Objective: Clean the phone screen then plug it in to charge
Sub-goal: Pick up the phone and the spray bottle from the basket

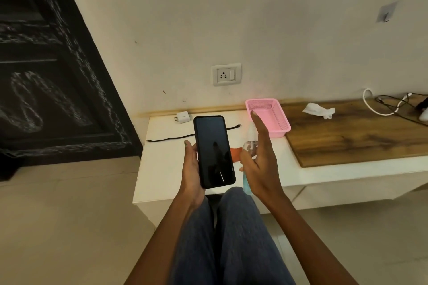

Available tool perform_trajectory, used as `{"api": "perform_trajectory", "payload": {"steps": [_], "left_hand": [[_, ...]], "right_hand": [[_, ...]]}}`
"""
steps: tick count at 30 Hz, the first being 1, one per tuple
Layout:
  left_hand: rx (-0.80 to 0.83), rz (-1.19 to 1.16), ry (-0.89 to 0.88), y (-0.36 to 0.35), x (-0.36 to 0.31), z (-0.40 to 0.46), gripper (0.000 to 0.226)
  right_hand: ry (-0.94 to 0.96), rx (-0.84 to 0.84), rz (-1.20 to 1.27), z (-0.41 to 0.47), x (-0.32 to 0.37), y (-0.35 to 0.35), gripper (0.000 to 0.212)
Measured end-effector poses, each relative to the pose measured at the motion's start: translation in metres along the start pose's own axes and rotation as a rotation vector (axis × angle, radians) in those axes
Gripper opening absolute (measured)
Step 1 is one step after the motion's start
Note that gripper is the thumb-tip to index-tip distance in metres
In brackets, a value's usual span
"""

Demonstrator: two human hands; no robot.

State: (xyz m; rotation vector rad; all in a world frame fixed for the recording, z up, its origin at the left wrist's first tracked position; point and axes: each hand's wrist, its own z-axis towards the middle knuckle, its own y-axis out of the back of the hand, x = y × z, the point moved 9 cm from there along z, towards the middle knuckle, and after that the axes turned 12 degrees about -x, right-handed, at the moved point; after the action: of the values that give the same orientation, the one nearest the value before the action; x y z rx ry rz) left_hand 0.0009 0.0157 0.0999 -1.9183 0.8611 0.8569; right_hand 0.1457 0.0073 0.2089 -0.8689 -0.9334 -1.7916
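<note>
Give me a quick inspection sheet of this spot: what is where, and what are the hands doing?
Surface: low white counter against the wall, joined on the right by a wood-grain top.
Job's things: black-cased phone with dark screen; clear spray bottle; white charger plug; orange cloth, partly hidden.
Clutter: empty pink mesh plastic basket; crumpled white tissue.
Grippers: left hand holds the phone upright; right hand wraps the bottle, forefinger raised.
Cables: short black cable lying loose on the counter; white and black leads at far right.
Surroundings: white wall socket, nothing plugged in; dark carved door; tiled floor.
</note>
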Motion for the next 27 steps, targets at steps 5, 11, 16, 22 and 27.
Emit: {"api": "perform_trajectory", "payload": {"steps": [5, 11, 16, 22, 27], "left_hand": [[0.051, -0.091, 0.037, -0.004, -0.006, -0.016, 0.074], [0.078, -0.121, 0.05, -0.005, -0.009, -0.025, 0.071], [0.061, -0.118, 0.051, -0.003, -0.009, -0.024, 0.066], [0.026, -0.117, 0.048, 0.002, -0.012, -0.02, 0.069], [-0.018, -0.186, 0.067, 0.012, -0.016, -0.01, 0.065]], "right_hand": [[0.024, 0.03, -0.066, -0.003, 0.009, -0.007, 0.062], [0.071, 0.022, -0.189, 0.008, 0.016, -0.016, 0.052], [0.059, -0.002, -0.263, 0.018, 0.018, -0.016, 0.048], [0.086, -0.025, -0.288, 0.009, 0.022, -0.008, 0.049], [0.039, 0.039, -0.356, -0.02, -0.002, -0.003, 0.05]]}}
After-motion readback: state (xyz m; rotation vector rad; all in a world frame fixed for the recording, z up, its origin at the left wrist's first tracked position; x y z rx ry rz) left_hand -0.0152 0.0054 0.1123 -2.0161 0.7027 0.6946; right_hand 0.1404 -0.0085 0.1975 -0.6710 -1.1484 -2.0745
